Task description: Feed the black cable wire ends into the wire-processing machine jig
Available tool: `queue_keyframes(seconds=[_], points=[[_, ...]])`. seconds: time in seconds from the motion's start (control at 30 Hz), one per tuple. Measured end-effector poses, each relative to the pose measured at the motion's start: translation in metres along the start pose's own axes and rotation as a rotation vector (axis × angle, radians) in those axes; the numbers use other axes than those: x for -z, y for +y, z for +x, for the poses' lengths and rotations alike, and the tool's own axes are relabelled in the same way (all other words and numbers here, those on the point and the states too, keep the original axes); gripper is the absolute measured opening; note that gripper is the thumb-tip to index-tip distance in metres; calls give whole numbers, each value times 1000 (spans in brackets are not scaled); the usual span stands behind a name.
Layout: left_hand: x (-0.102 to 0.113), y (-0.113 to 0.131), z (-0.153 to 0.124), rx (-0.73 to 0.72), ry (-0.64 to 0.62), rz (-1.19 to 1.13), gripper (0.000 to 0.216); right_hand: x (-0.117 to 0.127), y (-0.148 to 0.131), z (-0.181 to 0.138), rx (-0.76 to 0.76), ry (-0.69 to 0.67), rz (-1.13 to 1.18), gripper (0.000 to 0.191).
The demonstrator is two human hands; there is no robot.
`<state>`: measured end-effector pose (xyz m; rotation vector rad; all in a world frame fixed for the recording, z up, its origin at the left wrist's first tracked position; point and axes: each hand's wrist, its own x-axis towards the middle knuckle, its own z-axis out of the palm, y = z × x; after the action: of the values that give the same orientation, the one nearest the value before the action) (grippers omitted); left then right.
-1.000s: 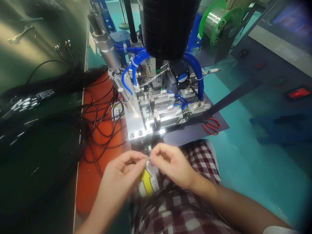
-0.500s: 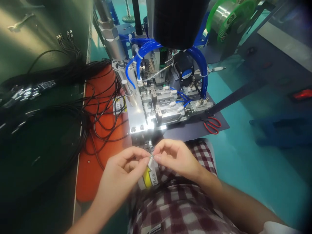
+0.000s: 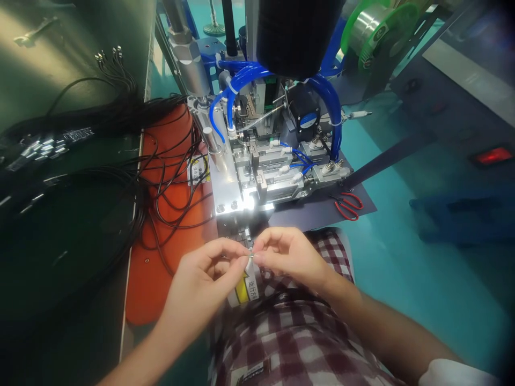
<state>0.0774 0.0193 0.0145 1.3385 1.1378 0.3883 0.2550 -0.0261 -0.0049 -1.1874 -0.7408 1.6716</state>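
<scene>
Both hands meet at the near end of the machine, above a white label with a yellow arrow (image 3: 242, 292). Thumb and forefinger of my left hand (image 3: 209, 273) pinch one side of a small metallic piece (image 3: 250, 255). On its other side, my right hand (image 3: 292, 257) pinches it too, with the remaining fingers curled in. The piece is too small and too covered by fingertips to tell its kind. Just beyond the fingers is the machine's bright metal plate (image 3: 227, 190).
Black cables (image 3: 139, 203) lie over the orange board (image 3: 148, 289) and the bench at left. Blue air hoses (image 3: 336, 107) arch over the machine. Red-handled pliers (image 3: 349, 206) rest on the dark base at right. A green wire spool (image 3: 372, 29) stands behind.
My fingertips stay together in nearly the same place, and the small piece between them has turned slightly. The view has shifted a little.
</scene>
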Motion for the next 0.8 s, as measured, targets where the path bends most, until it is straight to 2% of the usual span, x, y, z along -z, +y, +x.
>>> queue_keyframes(seconds=[0.2, 0.6, 0.8], points=[[0, 1, 1, -32, -10, 16, 22, 5, 3, 2, -46, -59, 56, 29], [4, -1, 1, -75, -43, 78, 21, 19, 4, 6, -128, -284, 155, 15], [6, 2, 3, -59, -92, 16, 19, 18, 10, 7, -121, -305, 188, 18]])
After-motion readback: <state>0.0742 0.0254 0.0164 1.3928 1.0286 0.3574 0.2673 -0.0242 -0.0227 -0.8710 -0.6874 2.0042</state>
